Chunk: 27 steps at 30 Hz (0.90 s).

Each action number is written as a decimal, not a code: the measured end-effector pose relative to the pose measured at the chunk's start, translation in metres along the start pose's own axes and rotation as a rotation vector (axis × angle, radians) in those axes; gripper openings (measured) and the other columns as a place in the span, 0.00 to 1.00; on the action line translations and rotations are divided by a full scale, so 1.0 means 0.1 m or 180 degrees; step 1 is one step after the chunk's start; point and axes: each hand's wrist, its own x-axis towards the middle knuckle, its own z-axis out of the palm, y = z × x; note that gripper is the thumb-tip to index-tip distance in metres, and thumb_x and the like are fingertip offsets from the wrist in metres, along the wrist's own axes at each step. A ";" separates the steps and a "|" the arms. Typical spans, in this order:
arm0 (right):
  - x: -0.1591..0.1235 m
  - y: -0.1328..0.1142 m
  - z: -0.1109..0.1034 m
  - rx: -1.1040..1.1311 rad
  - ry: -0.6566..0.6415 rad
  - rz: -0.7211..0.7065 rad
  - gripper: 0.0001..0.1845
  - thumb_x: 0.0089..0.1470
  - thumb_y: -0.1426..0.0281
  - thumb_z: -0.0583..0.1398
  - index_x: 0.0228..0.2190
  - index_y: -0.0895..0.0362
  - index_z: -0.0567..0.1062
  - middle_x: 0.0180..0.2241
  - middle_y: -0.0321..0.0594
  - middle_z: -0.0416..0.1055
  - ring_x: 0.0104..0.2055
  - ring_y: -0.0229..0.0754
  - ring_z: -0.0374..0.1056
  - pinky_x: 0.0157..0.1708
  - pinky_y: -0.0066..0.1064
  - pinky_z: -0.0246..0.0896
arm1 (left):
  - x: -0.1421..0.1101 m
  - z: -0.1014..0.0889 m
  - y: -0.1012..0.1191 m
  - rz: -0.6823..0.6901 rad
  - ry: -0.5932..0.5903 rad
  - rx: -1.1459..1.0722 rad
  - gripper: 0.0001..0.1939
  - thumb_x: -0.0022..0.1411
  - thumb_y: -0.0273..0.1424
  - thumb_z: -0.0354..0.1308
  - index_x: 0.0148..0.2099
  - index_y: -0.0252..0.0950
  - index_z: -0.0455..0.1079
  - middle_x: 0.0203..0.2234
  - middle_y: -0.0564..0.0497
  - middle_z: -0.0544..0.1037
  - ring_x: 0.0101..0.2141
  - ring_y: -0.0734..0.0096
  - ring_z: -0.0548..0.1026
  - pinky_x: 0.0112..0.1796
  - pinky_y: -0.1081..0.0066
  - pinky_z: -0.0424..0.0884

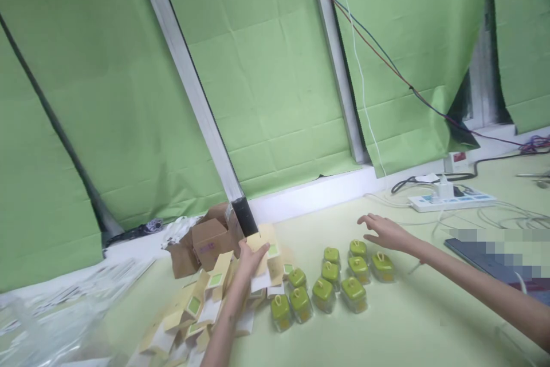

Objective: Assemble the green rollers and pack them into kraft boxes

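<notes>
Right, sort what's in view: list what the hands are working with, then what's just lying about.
In hand:
- left hand grips a flat yellow carton from the carton pile
- right hand hovers open above the green-lidded jars

Lying about:
- brown boxes
- power strip and cables
- clear plastic bags
- dark tablet

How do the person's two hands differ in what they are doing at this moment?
The left hand grips a flat pale card box above the heap of similar boxes; the right hand holds nothing. The left hand's fingers curl around the box, while the right hand is spread open, palm down, over the green-lidded jars. Both reach forward over the pale green table.
</notes>
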 end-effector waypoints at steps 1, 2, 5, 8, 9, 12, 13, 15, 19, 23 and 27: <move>-0.02 0.06 0.05 0.0087 -0.0139 0.0074 0.11 0.54 0.68 0.60 0.40 0.59 0.71 0.35 0.44 0.71 0.35 0.45 0.69 0.35 0.40 0.66 | 0.06 -0.09 -0.05 -0.0062 -0.0046 0.0188 0.26 0.47 0.32 0.64 0.49 0.32 0.62 0.44 0.39 0.72 0.47 0.51 0.69 0.47 0.52 0.64; -0.03 0.10 0.11 0.0180 -0.0269 0.0125 0.12 0.54 0.66 0.60 0.39 0.59 0.71 0.36 0.43 0.71 0.36 0.44 0.69 0.36 0.38 0.66 | 0.11 -0.15 -0.09 -0.0087 -0.0073 0.0386 0.31 0.42 0.31 0.66 0.49 0.30 0.61 0.47 0.36 0.70 0.52 0.44 0.64 0.50 0.49 0.59; 0.00 0.11 0.28 0.0437 -0.0559 0.0215 0.12 0.58 0.63 0.58 0.39 0.59 0.72 0.40 0.40 0.71 0.38 0.40 0.69 0.38 0.37 0.67 | 0.08 -0.17 -0.10 0.0124 -0.0107 0.0802 0.43 0.37 0.30 0.65 0.56 0.28 0.53 0.58 0.29 0.55 0.61 0.35 0.43 0.56 0.44 0.42; 0.08 0.04 0.38 0.0601 -0.0662 0.0264 0.12 0.59 0.65 0.57 0.41 0.60 0.71 0.40 0.40 0.71 0.37 0.39 0.70 0.37 0.36 0.67 | -0.14 0.06 -0.03 0.0619 -0.0471 0.0888 0.39 0.46 0.34 0.60 0.59 0.31 0.50 0.61 0.33 0.51 0.62 0.46 0.42 0.58 0.50 0.38; 0.10 0.00 0.39 0.0638 -0.0656 0.0265 0.12 0.60 0.65 0.56 0.42 0.59 0.71 0.40 0.40 0.71 0.37 0.39 0.70 0.36 0.36 0.68 | -0.23 0.18 0.01 0.0779 -0.0691 0.0860 0.37 0.48 0.34 0.59 0.59 0.32 0.52 0.60 0.35 0.55 0.62 0.49 0.47 0.59 0.53 0.40; 0.17 -0.14 0.37 0.0743 -0.0564 0.0196 0.13 0.60 0.64 0.55 0.41 0.60 0.70 0.36 0.38 0.71 0.33 0.37 0.69 0.34 0.34 0.67 | -0.46 0.59 0.12 0.1144 -0.1414 0.0690 0.34 0.50 0.38 0.60 0.58 0.35 0.57 0.57 0.40 0.62 0.59 0.56 0.56 0.59 0.60 0.47; 0.19 -0.20 0.35 0.0788 -0.0518 0.0150 0.12 0.61 0.64 0.54 0.40 0.60 0.70 0.34 0.37 0.71 0.31 0.37 0.68 0.33 0.34 0.66 | -0.51 0.73 0.16 0.1205 -0.1617 0.0631 0.36 0.50 0.40 0.61 0.59 0.35 0.57 0.57 0.40 0.62 0.59 0.56 0.56 0.58 0.61 0.49; 0.23 -0.33 0.29 0.0902 -0.0407 0.0040 0.11 0.63 0.64 0.51 0.37 0.58 0.68 0.30 0.35 0.70 0.29 0.37 0.67 0.33 0.34 0.65 | -0.53 0.99 0.24 0.1241 -0.1912 0.0547 0.43 0.47 0.43 0.64 0.61 0.32 0.54 0.59 0.36 0.60 0.60 0.52 0.55 0.57 0.58 0.52; 0.37 -0.51 0.19 0.1142 -0.0095 -0.0092 0.11 0.65 0.64 0.45 0.37 0.54 0.64 0.35 0.37 0.72 0.36 0.39 0.69 0.36 0.33 0.65 | -0.37 1.31 0.36 0.1280 -0.2368 0.0454 0.44 0.43 0.39 0.69 0.60 0.32 0.55 0.52 0.38 0.69 0.51 0.52 0.68 0.49 0.58 0.65; 0.52 -0.50 0.23 0.1143 0.0129 0.0115 0.13 0.65 0.64 0.45 0.39 0.56 0.65 0.36 0.38 0.71 0.38 0.39 0.69 0.38 0.33 0.65 | -0.14 1.34 0.35 0.1303 -0.2402 0.0617 0.21 0.60 0.36 0.57 0.54 0.35 0.63 0.47 0.46 0.72 0.43 0.64 0.73 0.43 0.59 0.71; 0.52 -0.37 0.40 0.0868 0.0052 0.0458 0.13 0.61 0.64 0.54 0.43 0.60 0.69 0.39 0.40 0.71 0.37 0.39 0.69 0.37 0.37 0.67 | -0.02 1.22 0.07 0.0944 -0.2111 0.1199 0.18 0.62 0.35 0.54 0.53 0.35 0.63 0.48 0.45 0.70 0.44 0.63 0.72 0.43 0.57 0.71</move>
